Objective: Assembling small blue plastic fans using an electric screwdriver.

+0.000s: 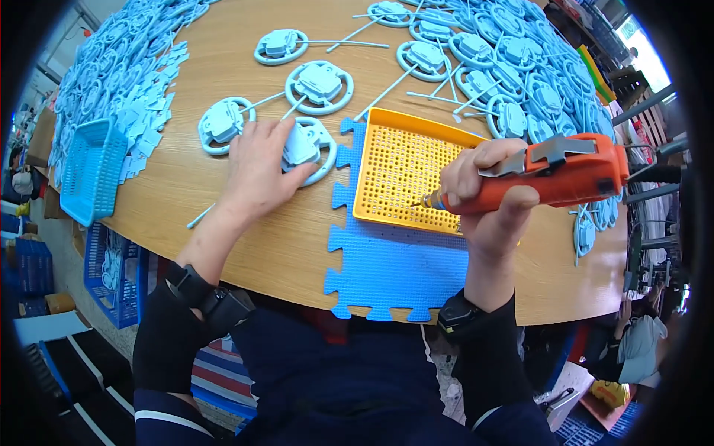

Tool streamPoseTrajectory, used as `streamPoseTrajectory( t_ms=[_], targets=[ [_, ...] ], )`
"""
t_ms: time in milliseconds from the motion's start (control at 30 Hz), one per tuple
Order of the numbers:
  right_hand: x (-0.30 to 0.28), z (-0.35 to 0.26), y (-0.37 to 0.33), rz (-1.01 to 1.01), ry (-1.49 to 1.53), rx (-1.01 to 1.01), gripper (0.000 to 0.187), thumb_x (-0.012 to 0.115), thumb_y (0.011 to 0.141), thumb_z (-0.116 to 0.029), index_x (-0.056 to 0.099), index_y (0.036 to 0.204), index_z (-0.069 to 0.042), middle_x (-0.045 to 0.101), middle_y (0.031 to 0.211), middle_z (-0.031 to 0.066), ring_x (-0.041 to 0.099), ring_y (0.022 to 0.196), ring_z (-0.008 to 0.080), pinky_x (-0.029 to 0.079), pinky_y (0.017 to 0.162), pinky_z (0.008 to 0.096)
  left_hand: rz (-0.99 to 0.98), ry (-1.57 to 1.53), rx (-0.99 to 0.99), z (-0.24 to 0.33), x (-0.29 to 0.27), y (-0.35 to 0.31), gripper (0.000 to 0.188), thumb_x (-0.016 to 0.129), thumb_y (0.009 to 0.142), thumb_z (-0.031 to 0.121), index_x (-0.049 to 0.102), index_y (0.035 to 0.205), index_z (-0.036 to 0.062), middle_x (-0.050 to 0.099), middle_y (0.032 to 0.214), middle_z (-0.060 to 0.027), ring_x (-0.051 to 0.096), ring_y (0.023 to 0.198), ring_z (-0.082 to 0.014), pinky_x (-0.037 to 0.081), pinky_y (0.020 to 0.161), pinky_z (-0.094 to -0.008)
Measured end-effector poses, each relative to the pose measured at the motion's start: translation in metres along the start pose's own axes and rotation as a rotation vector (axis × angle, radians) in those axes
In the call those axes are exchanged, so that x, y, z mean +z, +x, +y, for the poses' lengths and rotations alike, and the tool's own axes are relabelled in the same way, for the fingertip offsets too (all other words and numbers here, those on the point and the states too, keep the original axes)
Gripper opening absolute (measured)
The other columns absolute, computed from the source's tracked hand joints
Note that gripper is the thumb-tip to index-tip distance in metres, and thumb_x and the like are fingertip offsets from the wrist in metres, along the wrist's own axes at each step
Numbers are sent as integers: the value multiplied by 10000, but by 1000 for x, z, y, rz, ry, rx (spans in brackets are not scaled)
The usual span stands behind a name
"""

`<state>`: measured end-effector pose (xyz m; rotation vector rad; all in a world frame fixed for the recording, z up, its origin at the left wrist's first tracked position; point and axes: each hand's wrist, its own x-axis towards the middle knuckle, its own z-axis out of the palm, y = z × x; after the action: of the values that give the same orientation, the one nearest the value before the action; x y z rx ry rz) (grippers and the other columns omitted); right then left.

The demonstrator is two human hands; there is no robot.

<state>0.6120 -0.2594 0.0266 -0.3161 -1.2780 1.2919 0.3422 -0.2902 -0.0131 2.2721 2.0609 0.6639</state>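
Observation:
My left hand (260, 165) is closed on a light blue ring-shaped plastic part (303, 145), its thumb and fingers at the part's left side. This part has a boxy middle and lies on the table. In my right hand (487, 186) is a red electric screwdriver (565, 172), wrapped by the fingers. Its thin bit points left, above a yellow perforated tray (394, 160). The tray stands on a blue foam mat (401, 267). Close to my left hand lie more such parts, one (223, 125) just beyond it and another (320, 83) farther away.
A large heap of the ring-shaped parts (513, 52) covers the far right. Another pile (126, 56) with small flat pieces fills the far left, beside a light blue basket (89, 175). Below the table's left edge stands a blue crate (134, 286).

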Motion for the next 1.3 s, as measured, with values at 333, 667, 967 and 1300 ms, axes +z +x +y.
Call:
streamPoseTrajectory(
  t_ms=[333,667,967,1300],
  targets=[
    [-8,1,-3,14,-37,20,517,710,803,-486,500,938,-33,534,648,48,548,551,144,451,487,254,119,-248,38,23,-24,-47,659,808,609,182,524,1186,39,498,1155,-164,467,1100,-354,365,942,-448],
    [4,-10,-7,76,-170,73,634,602,771,-675,498,924,-69,475,659,16,468,545,136,409,493,270,-136,-356,199,111,-14,-90,677,797,622,276,528,1186,17,521,1140,-134,474,1092,-320,346,937,-450],
    [24,-48,-25,-79,-28,-9,680,498,784,-733,505,955,-75,461,650,2,452,504,106,406,497,260,-47,-375,172,121,6,-86,641,794,607,260,509,1146,59,519,1087,-108,464,1092,-303,335,927,-437],
    [44,-43,-44,-15,-175,103,671,519,775,-721,456,914,-68,453,630,10,459,498,121,408,476,264,-49,-368,157,124,7,-86,632,791,605,266,511,1137,72,521,1081,-100,463,1090,-300,329,936,-441]
  ],
)
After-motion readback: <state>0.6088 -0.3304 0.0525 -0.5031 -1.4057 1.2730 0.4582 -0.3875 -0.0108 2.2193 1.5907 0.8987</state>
